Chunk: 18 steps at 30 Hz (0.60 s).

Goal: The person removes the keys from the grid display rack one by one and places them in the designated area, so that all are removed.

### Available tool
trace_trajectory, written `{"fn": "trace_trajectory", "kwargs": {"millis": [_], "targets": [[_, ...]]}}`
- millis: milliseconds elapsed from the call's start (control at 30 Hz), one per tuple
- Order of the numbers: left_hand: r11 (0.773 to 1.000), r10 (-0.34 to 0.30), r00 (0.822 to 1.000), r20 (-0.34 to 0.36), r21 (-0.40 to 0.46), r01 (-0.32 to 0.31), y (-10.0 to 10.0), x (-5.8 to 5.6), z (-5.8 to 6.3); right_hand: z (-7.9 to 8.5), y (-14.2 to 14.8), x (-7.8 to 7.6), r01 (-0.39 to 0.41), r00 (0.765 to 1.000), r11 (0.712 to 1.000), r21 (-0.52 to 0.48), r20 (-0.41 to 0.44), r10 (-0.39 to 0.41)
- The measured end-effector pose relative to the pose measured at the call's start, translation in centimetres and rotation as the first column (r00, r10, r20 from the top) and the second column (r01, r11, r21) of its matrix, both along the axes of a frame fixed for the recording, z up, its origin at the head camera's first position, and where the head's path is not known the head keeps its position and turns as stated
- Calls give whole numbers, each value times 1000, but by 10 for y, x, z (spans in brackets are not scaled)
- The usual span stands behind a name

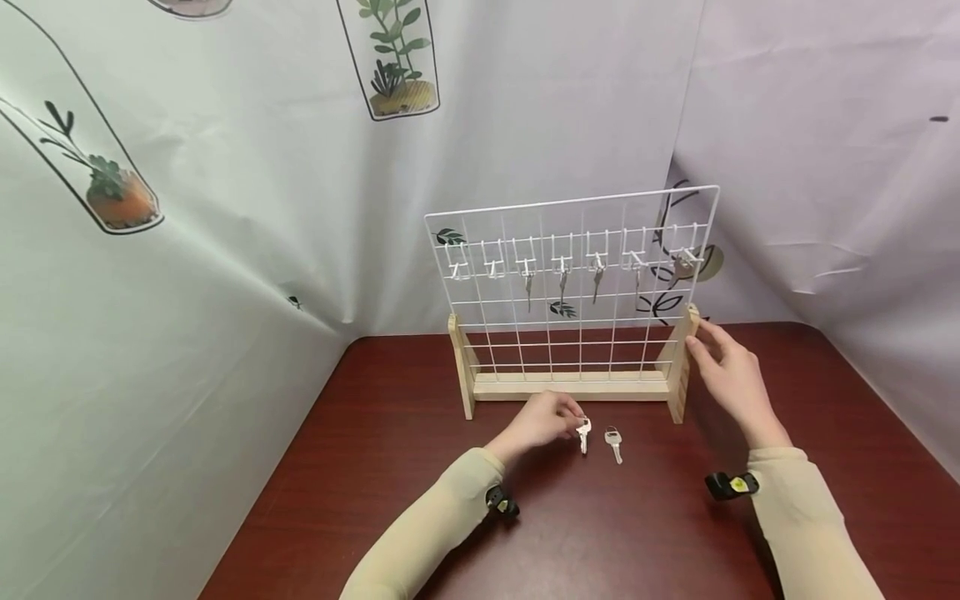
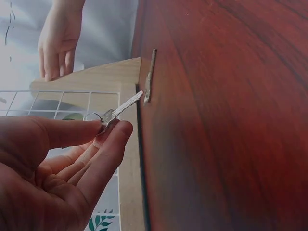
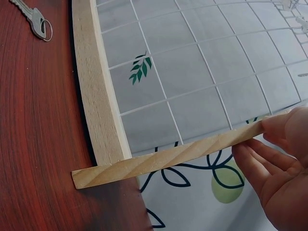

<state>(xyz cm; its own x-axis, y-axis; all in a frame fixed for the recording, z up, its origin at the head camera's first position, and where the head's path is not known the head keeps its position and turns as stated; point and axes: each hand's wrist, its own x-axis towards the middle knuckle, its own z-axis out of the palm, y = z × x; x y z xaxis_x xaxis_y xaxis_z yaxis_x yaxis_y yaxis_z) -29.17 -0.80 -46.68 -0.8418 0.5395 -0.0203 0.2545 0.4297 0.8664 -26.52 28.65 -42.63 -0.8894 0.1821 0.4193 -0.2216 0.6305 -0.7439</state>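
Thumb and fingertips of my left hand [image 1: 542, 421] pinch a silver key [image 2: 126, 104] by its head. A small ring is on this key, and its blade points away from the fingers. Just to its right, a second key [image 1: 615, 447] with a ring lies flat on the table. My right hand [image 1: 733, 379] grips the upper part of the wooden right leg [image 3: 168, 154] of a white wire grid rack [image 1: 573, 342], thumb on one side and fingers on the other. Several keys [image 1: 563, 287] hang from hooks across the grid.
The rack stands upright on a dark red wooden table [image 1: 390, 475], close to its back edge. A wooden bar [image 1: 570, 388] joins its two legs near the bottom. Behind and to the left hang pale curtains [image 1: 247, 167] printed with plants.
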Motion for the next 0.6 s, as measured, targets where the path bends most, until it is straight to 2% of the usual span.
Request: {"fn": "trace_trajectory", "kwargs": {"millis": [167, 600], "targets": [[1000, 2, 998, 64, 18, -3, 4, 0, -5, 0, 1, 0, 1, 1000, 1000, 1, 4, -1], [999, -7, 997, 80, -34, 9, 10, -6, -15, -1, 2, -1, -1, 1000, 1000, 3, 12, 1]]}}
